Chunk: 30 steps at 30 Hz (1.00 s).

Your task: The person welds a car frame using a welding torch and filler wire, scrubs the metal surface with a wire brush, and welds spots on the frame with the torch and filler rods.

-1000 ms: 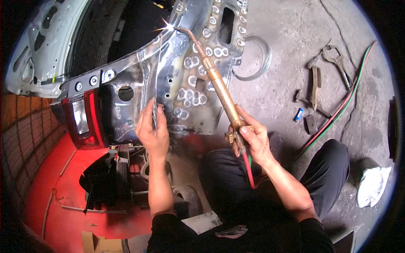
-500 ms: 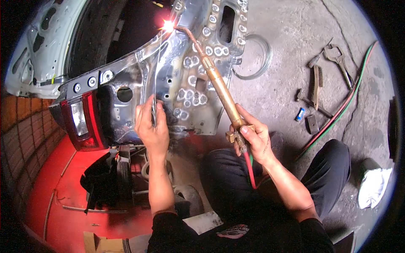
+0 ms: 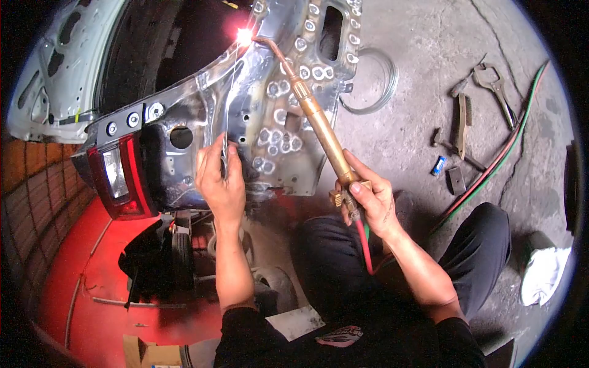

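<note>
My right hand (image 3: 373, 199) is wrapped round the handle of a brass gas welding torch (image 3: 325, 135), near its valve knobs. The torch slants up to the left, and its bent tip ends at a bright glow (image 3: 244, 37) on the edge of a bare metal car body panel (image 3: 257, 104). Between the fingers of my left hand (image 3: 222, 175) is a thin filler rod (image 3: 230, 98), pointing up to the same glow. The glare hides the spot where rod, tip and panel meet. Several ringed weld spots mark the panel.
A tail light (image 3: 116, 175) sits at the panel's left. On the concrete to the right lie a wire coil (image 3: 392, 86), a wire brush (image 3: 462, 126), locking pliers (image 3: 498, 92), a hammer (image 3: 457, 147) and a small blue item (image 3: 438, 165). Red and green hoses (image 3: 515, 135) run past them.
The glow looks slightly smaller and has shifted a touch downward or stayed nearly in place. My left hand has slid up very slightly. Both hands keep their holds.
</note>
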Each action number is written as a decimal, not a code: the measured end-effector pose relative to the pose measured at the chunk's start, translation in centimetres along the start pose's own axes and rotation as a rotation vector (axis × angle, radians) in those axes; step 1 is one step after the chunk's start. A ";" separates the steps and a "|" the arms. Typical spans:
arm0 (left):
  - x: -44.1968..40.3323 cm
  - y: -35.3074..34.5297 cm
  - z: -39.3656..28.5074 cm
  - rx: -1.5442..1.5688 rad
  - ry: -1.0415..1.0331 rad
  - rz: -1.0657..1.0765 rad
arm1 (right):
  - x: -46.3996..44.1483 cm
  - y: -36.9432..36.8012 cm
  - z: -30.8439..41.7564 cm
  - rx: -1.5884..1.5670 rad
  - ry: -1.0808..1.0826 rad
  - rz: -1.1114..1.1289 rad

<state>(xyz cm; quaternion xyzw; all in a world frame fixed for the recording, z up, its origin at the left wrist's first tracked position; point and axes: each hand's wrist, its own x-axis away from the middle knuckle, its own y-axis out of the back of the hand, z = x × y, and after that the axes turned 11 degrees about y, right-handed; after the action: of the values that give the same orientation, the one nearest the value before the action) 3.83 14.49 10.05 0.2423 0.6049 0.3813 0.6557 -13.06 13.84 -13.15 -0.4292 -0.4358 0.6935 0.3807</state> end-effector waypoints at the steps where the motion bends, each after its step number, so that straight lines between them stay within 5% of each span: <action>1: 0.0 -0.1 0.0 0.014 0.003 -0.002 | 0.0 0.0 -0.1 0.003 0.000 -0.007; 30: -0.6 -0.4 -0.4 0.003 -0.028 0.003 | -0.2 0.5 -0.5 0.026 -0.001 -0.006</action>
<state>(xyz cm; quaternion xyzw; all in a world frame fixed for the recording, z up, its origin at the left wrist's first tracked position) 3.56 13.72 10.06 0.2498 0.5958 0.3779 0.6632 -12.59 13.60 -13.65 -0.4228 -0.4282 0.6981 0.3880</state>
